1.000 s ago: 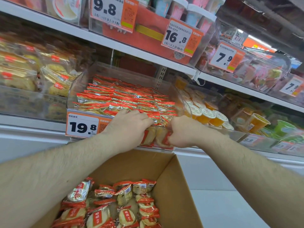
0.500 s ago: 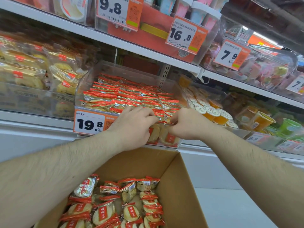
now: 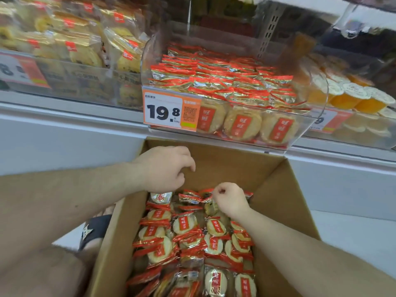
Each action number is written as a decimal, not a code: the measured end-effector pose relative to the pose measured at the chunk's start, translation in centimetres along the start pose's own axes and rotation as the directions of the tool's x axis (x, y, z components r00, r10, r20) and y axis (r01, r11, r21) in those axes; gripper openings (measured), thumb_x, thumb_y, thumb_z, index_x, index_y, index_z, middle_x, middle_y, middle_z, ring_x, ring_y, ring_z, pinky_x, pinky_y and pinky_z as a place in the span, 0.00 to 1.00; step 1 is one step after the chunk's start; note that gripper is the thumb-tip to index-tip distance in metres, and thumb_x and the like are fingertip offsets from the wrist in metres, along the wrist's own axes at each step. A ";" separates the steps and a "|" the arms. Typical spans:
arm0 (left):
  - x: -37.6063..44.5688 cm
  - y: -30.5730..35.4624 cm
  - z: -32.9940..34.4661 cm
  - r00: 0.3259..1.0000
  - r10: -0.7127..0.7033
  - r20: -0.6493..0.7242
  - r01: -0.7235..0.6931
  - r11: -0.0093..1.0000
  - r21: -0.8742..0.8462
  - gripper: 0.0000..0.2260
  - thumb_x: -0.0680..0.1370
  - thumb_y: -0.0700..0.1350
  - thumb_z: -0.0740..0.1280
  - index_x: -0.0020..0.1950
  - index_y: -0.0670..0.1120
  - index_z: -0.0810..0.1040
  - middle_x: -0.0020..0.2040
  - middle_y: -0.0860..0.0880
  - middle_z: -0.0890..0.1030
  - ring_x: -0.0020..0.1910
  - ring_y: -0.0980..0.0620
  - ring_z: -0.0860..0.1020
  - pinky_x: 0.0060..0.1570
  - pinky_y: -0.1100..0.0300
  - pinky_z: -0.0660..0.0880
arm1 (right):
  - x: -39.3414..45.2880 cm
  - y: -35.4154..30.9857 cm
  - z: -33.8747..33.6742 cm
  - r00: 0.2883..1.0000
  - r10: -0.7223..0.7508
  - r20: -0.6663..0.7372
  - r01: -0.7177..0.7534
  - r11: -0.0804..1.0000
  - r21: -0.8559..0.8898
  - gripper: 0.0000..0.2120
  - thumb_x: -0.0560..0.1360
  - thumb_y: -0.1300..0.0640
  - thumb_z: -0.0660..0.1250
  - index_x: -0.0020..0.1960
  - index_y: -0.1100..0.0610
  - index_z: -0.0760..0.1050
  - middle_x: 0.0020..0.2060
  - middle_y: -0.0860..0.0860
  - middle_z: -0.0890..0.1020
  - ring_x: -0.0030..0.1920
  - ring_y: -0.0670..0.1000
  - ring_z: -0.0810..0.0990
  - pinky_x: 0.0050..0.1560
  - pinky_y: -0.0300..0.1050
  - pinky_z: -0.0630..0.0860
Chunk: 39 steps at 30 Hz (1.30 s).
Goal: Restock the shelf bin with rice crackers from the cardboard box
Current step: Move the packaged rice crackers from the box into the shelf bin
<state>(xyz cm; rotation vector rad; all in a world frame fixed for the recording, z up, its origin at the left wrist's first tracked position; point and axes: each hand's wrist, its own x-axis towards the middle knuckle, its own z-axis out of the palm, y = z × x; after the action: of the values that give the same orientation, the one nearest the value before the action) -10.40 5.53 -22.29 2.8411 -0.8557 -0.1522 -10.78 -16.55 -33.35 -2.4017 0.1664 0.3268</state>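
Shelf bin (image 3: pixel 304 133) heaped with rice crackers (image 3: pixel 225 82); below, over cardboard box (image 3: pixel 285 189), left hand (image 3: pixel 166 168) loosely curled, empty; right hand (image 3: pixel 230 200) fisted, contents unclear.

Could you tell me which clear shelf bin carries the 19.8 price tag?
The middle bin, stacked with red-wrapped rice crackers, directly above the cardboard box.

The location is a retail shop aisle. Clear acrylic shelf bins (image 3: pixel 317 123) hold individually wrapped snacks, each fronted by an orange price tag (image 3: pixel 171 109) reading 19.8 with a QR code. An open cardboard box (image 3: pixel 285 189) of wrapped rice crackers (image 3: pixel 184 225) stands below the shelf.
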 end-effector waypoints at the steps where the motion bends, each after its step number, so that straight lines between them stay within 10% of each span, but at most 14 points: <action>1: -0.2 -0.4 0.3 0.999 -0.022 0.038 0.023 1.000 -0.015 0.16 0.78 0.45 0.61 0.64 0.54 0.76 0.65 0.55 0.73 0.62 0.54 0.73 0.61 0.56 0.71 | 0.4 0.6 1.7 0.993 0.094 0.068 -0.097 0.995 0.039 0.12 0.74 0.61 0.62 0.33 0.54 0.75 0.32 0.47 0.78 0.35 0.49 0.76 0.35 0.40 0.72; 5: -0.3 -1.4 1.9 0.975 -0.085 0.204 0.096 0.995 -0.042 0.16 0.78 0.45 0.62 0.65 0.55 0.75 0.64 0.55 0.72 0.58 0.56 0.73 0.60 0.56 0.72 | 0.6 2.4 7.9 0.883 0.342 0.321 -0.313 0.940 -0.138 0.08 0.78 0.53 0.63 0.53 0.56 0.77 0.43 0.53 0.81 0.43 0.53 0.81 0.41 0.46 0.79; 11: -0.2 -1.4 3.6 0.914 -0.081 0.397 0.123 0.989 -0.080 0.17 0.78 0.46 0.62 0.66 0.55 0.74 0.64 0.55 0.72 0.53 0.57 0.71 0.59 0.55 0.73 | 0.7 3.8 13.7 0.882 0.428 0.197 -0.378 0.893 -0.246 0.22 0.75 0.43 0.67 0.64 0.54 0.73 0.51 0.53 0.84 0.51 0.55 0.83 0.52 0.46 0.80; 15: 0.3 -1.4 4.2 0.900 -0.122 0.419 0.184 0.977 -0.111 0.18 0.77 0.45 0.63 0.66 0.54 0.74 0.62 0.52 0.73 0.55 0.55 0.72 0.58 0.54 0.74 | 1.2 3.9 12.9 0.805 0.572 0.154 -0.583 0.812 0.029 0.17 0.75 0.47 0.68 0.49 0.62 0.77 0.36 0.55 0.84 0.40 0.55 0.85 0.41 0.46 0.81; 19: 0.7 -1.5 4.1 0.867 -0.244 0.435 0.376 0.892 -0.251 0.23 0.77 0.46 0.64 0.73 0.52 0.66 0.62 0.51 0.76 0.53 0.53 0.76 0.53 0.57 0.76 | -0.1 3.3 8.3 0.720 0.650 0.244 -0.641 0.487 0.594 0.08 0.75 0.57 0.65 0.50 0.60 0.78 0.34 0.55 0.82 0.28 0.52 0.78 0.30 0.44 0.74; 24: 0.6 -0.2 4.3 0.729 -0.363 0.580 0.681 0.471 -0.561 0.36 0.77 0.52 0.69 0.77 0.63 0.50 0.55 0.50 0.76 0.46 0.51 0.77 0.44 0.56 0.78 | -3.7 -1.1 3.9 0.767 0.287 0.574 -0.633 0.186 0.752 0.09 0.79 0.58 0.61 0.53 0.61 0.78 0.34 0.53 0.81 0.29 0.48 0.73 0.36 0.42 0.71; 28: 0.9 0.0 5.1 0.697 -0.441 0.565 0.696 0.229 -0.681 0.31 0.75 0.37 0.71 0.71 0.61 0.66 0.60 0.46 0.77 0.51 0.48 0.81 0.44 0.54 0.83 | -3.3 -1.9 4.8 0.795 0.159 0.585 -0.604 0.284 0.744 0.12 0.80 0.53 0.61 0.53 0.60 0.78 0.40 0.55 0.79 0.31 0.51 0.76 0.36 0.44 0.73; 34: 0.3 -1.0 5.0 0.734 -0.418 0.536 0.668 0.303 -0.679 0.22 0.75 0.35 0.70 0.60 0.59 0.75 0.55 0.47 0.80 0.49 0.49 0.83 0.47 0.51 0.83 | -2.4 5.4 8.4 0.779 0.499 0.378 -0.541 0.841 0.004 0.11 0.78 0.61 0.60 0.59 0.58 0.74 0.31 0.54 0.76 0.23 0.50 0.73 0.26 0.40 0.69; 39: -0.2 -1.3 5.2 0.750 -0.375 0.545 0.660 0.367 -0.655 0.21 0.76 0.35 0.69 0.59 0.60 0.75 0.55 0.47 0.80 0.49 0.49 0.83 0.46 0.52 0.83 | -3.8 7.8 10.3 0.724 0.499 0.476 -0.430 0.866 -0.255 0.24 0.73 0.63 0.62 0.66 0.47 0.65 0.47 0.54 0.80 0.36 0.52 0.81 0.30 0.41 0.78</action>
<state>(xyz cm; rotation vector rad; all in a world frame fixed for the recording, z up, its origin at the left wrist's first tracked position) -10.58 6.03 -27.63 2.0224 0.2001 -0.8610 -17.99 -15.46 -44.65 -2.2589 0.5124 1.2578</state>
